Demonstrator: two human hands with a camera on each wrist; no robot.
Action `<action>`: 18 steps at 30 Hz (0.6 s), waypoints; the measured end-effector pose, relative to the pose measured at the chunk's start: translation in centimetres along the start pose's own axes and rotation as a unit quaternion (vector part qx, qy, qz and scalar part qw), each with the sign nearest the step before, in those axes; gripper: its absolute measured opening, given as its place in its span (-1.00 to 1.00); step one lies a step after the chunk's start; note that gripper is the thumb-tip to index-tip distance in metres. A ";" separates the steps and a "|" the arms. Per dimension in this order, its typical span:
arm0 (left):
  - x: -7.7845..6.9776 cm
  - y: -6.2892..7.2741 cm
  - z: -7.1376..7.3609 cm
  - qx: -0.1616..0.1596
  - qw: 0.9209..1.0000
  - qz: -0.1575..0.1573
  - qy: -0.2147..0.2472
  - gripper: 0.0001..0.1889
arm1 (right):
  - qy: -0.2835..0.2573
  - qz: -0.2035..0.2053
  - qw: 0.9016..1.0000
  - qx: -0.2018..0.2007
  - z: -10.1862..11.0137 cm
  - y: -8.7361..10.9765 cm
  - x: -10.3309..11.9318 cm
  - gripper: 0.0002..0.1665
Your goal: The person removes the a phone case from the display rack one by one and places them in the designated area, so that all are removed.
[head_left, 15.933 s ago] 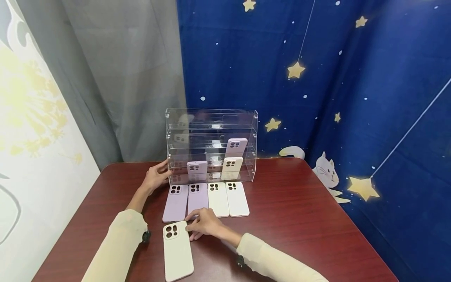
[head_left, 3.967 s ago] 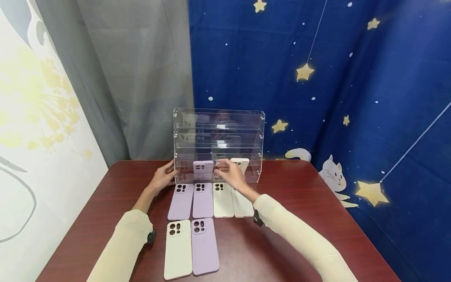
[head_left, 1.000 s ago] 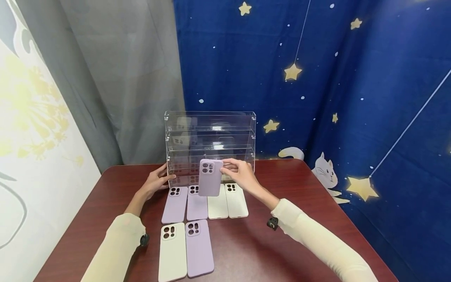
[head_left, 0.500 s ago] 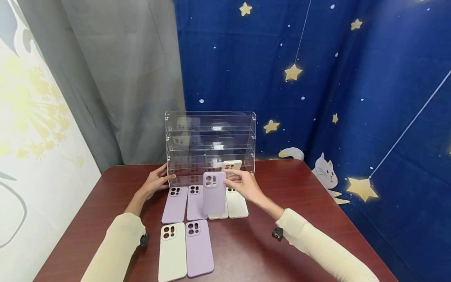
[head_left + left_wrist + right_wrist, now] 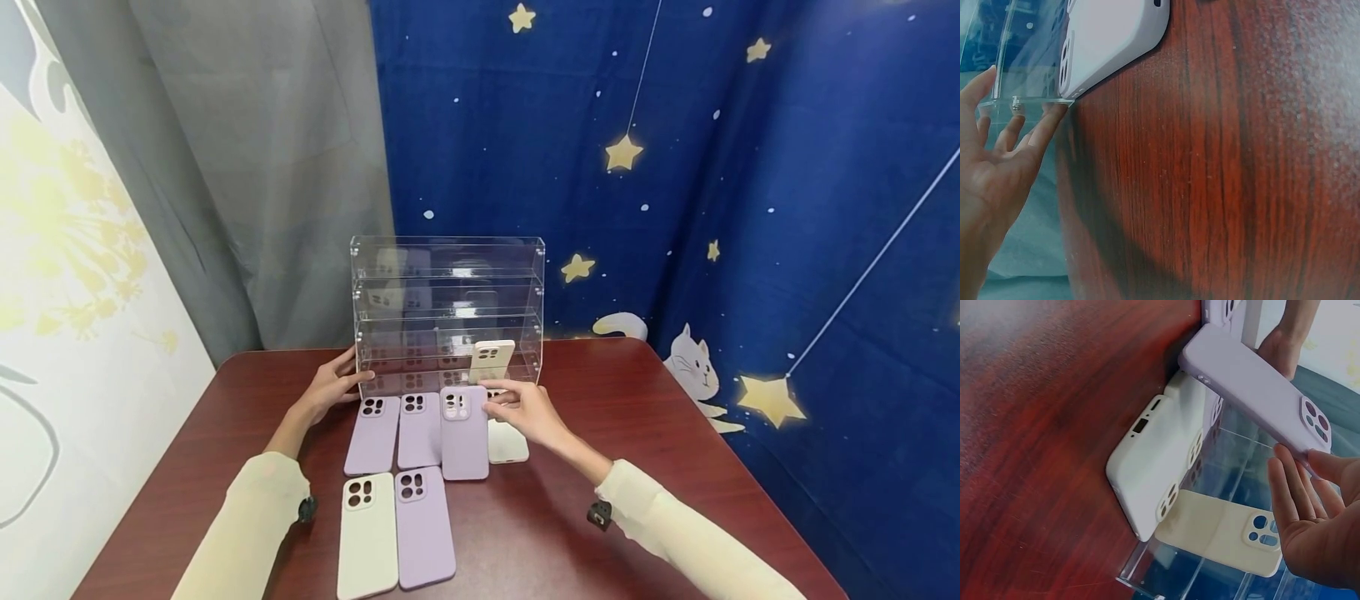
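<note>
My right hand (image 5: 534,412) pinches a lilac phone case (image 5: 463,442) by its upper right edge, thumb and fingertips on opposite sides. The case hangs upright, camera end up, apart from the rack and over a row of cases on the table. My left hand (image 5: 327,388) holds the left side of a clear acrylic display rack (image 5: 450,333), also seen in the left wrist view, the hand (image 5: 1010,150) spanning its side edge. A cream phone case (image 5: 493,358) stands in the rack's lower right. The held case hides most of one white case, visible in the right wrist view.
Two lilac cases (image 5: 372,437) and a white case (image 5: 510,442) lie before the rack. Nearer lie another white case (image 5: 367,537) and a lilac one (image 5: 426,529), side by side. The red-brown table (image 5: 600,467) extends rightward; curtains hang behind.
Earlier two lilac cases stood in the rack; one now lies in the near row. My right hand has taken out the other and lowered it toward me. My left hand stays at the rack.
</note>
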State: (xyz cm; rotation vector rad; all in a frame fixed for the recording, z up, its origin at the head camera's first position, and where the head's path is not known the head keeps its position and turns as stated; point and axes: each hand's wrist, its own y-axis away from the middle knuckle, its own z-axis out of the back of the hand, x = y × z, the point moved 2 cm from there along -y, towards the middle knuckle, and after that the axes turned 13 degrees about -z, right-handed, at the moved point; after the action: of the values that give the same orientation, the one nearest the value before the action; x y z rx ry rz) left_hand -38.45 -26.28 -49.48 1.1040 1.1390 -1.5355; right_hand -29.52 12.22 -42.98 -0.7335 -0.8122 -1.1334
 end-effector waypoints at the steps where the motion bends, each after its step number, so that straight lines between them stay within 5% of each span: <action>1: 0.1 0.0 0.0 -0.002 1.000 0.001 0.001 -0.08 | 0.001 0.001 1.000 0.004 -0.1 0.1 -0.1 -0.50; 18: 0.1 -0.1 0.1 -0.006 1.000 -0.002 0.024 -0.11 | 0.003 -0.034 0.997 0.073 -0.6 1.6 -2.7 -0.51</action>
State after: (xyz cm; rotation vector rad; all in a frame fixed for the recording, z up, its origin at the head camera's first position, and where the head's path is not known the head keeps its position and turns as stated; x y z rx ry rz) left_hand -38.58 -26.35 -49.52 1.1364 1.1807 -1.5110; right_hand -28.46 13.37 -45.73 -0.5839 -0.9098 -1.1242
